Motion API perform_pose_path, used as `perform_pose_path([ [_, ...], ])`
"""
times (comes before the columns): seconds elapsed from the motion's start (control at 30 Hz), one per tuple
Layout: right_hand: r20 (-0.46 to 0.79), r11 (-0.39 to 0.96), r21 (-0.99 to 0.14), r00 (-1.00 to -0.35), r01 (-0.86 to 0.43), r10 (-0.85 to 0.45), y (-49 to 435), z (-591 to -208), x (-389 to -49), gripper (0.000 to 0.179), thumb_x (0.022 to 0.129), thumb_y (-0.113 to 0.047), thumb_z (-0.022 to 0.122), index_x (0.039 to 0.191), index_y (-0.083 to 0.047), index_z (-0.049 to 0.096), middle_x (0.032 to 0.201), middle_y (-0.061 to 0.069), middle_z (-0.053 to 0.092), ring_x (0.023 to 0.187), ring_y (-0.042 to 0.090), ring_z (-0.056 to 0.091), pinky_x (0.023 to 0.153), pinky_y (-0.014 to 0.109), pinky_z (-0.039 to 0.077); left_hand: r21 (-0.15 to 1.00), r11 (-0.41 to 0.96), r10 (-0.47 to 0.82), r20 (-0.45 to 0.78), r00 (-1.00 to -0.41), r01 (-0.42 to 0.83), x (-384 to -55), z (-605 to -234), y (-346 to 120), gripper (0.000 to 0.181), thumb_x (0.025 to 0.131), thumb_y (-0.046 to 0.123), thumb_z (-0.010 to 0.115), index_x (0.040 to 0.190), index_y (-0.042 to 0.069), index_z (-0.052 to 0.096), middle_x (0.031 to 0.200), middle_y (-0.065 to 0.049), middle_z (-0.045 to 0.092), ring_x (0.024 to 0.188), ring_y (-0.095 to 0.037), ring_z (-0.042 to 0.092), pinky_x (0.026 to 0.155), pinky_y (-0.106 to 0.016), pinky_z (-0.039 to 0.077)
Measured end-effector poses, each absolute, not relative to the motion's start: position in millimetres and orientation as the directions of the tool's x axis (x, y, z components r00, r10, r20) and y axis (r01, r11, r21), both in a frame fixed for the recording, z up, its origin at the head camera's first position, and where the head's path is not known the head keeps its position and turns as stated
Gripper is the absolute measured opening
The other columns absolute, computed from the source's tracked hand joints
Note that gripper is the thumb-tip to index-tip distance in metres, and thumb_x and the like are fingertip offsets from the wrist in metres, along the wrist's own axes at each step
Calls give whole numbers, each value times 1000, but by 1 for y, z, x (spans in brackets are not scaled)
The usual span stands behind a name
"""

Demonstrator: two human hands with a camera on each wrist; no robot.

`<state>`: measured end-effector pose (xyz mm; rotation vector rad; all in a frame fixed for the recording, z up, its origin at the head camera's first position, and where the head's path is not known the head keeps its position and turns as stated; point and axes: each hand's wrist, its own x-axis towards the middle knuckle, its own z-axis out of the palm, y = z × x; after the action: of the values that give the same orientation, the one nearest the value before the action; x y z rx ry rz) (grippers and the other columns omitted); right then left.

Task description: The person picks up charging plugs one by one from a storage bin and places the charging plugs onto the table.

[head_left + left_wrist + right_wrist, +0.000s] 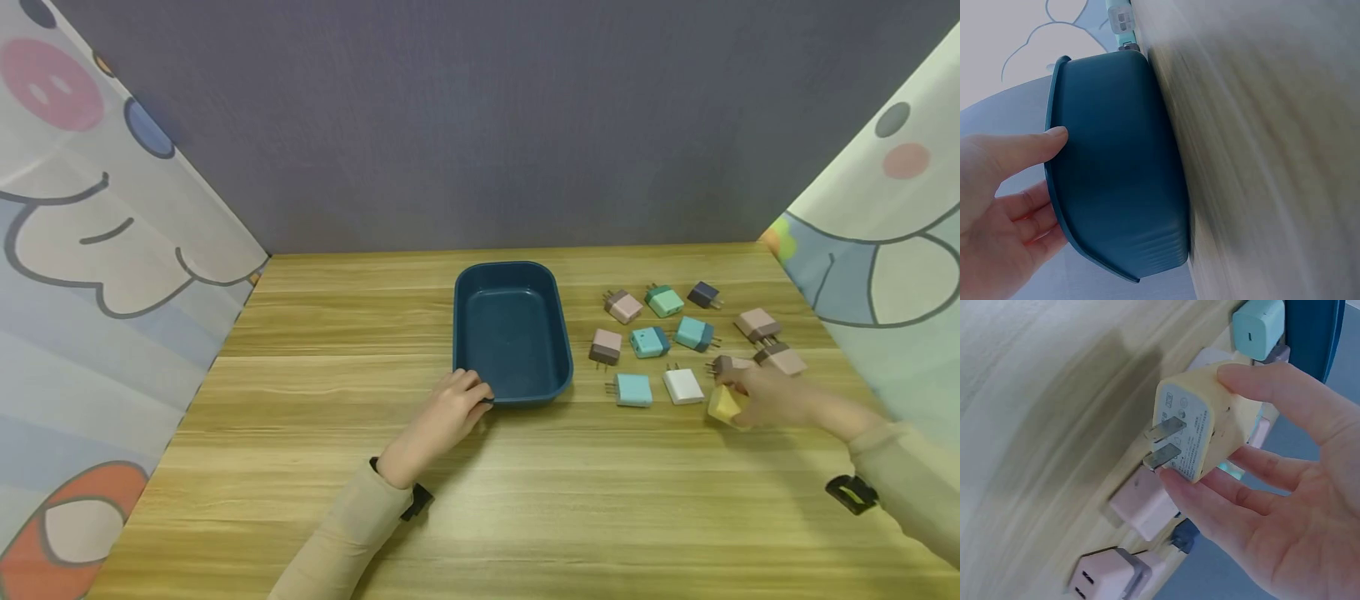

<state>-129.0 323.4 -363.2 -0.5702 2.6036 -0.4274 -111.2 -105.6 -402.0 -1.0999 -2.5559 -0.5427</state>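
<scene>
A dark blue plastic tray (513, 333) stands on the table with nothing inside. My left hand (450, 408) pinches its near left rim, thumb on the outer wall and fingers over the inside, as the left wrist view shows. In my right hand (772, 396) is a yellow plug adapter (1210, 419), pinched between thumb and fingers, its two flat metal prongs pointing away from the palm. It is tilted and looks raised off the table. A pink and brown adapter (727, 365) lies partly behind that hand, and a white adapter (683, 386) lies left of it.
Several more adapters lie right of the tray: a light blue one (633, 390), pink ones such as this pink adapter (606, 346), a green one (664, 300) and a navy one (703, 294). A grey panel (495, 125) rises behind the wooden table (337, 333); printed curtains flank it.
</scene>
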Motion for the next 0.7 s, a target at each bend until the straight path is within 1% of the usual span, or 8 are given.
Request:
perform_pose_path([
  [0.03,-347,867,-384,-820,-318,-455,324,-365,-129,59,60,-10,74,107,17,49,84,23,58,70,21,56,60,36,48,220,635,626,417,-659,741,-111,-402,-106,5,79,8,66,82,10,63,78,0,53,69,-13,44,63,-24,37],
  [0.1,-342,863,-389,-820,-321,-459,326,-368,-129,59,60,-10,74,106,17,50,84,23,58,71,22,56,61,38,48,218,635,626,417,-659,741,-111,-402,-106,5,79,8,66,82,11,63,78,0,53,69,-13,44,63,-24,37],
  [0.13,-354,865,-396,-819,-307,-453,327,-369,-128,59,60,-10,74,107,17,49,84,23,59,70,21,55,60,36,48,218,636,625,417,-660,741,-111,-402,-105,5,79,8,66,82,11,63,78,0,53,69,-13,44,63,-24,37],
  [0.17,-360,867,-399,-818,-299,-448,327,-370,-128,59,61,-11,74,107,17,49,85,24,59,71,23,56,61,36,48,219,635,625,418,-659,741,-112,-402,-105,5,79,8,66,82,11,63,78,0,53,69,-13,44,63,-24,37],
  [0.27,-363,863,-408,-814,-299,-453,329,-374,-128,58,62,-12,73,107,16,49,84,21,59,72,23,56,60,35,47,220,635,623,420,-659,740,-112,-402,-105,5,79,8,66,81,11,63,78,0,53,69,-13,44,63,-24,37],
  [0.4,-381,874,-395,-815,-284,-437,330,-378,-128,59,63,-13,73,108,16,48,84,21,58,72,20,55,58,32,46,216,637,623,421,-659,740,-112,-403,-105,6,78,8,67,81,11,63,77,0,53,68,-13,44,63,-24,37],
  [0.57,-440,890,-392,-803,-231,-402,329,-379,-127,60,67,-14,70,111,18,45,90,32,56,68,18,54,56,30,43,214,635,624,426,-655,743,-113,-404,-105,7,77,7,67,81,10,63,77,0,53,68,-13,45,63,-24,38],
  [0.7,-442,892,-388,-802,-233,-401,328,-379,-126,59,68,-15,70,110,19,45,92,33,56,74,26,57,59,33,45,219,634,620,429,-657,742,-113,-403,-105,6,78,7,67,81,10,63,77,0,53,68,-13,45,63,-24,38],
])
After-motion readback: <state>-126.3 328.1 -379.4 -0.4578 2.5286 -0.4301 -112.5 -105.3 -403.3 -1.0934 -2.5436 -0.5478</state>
